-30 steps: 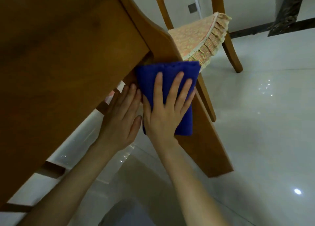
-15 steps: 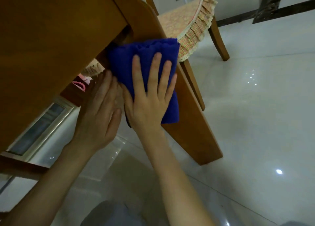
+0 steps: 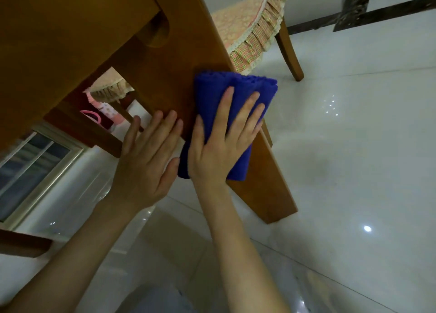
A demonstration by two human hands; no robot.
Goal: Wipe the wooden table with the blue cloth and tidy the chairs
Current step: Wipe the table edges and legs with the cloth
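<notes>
I look from low down at the wooden table's (image 3: 59, 53) broad leg (image 3: 169, 76), which slants down to the floor. The folded blue cloth (image 3: 210, 95) lies flat against the leg, and my right hand (image 3: 219, 145) presses it there with straight, spread fingers. My left hand (image 3: 146, 161) rests flat on the leg's left edge, right beside the cloth, fingers straight. A wooden chair (image 3: 287, 45) with a frilled checked seat cushion (image 3: 250, 29) stands just behind the leg.
Glossy white floor tiles (image 3: 354, 147) spread to the right and front. A second cushioned chair (image 3: 111, 88) and a pink object (image 3: 94, 116) show under the table. Wooden chair rails (image 3: 23, 244) cross at lower left. A dark skirting runs along the far wall.
Both hands and the cloth have slid down the table leg, away from its top joint. The view has shifted, and more of the leg above the cloth shows.
</notes>
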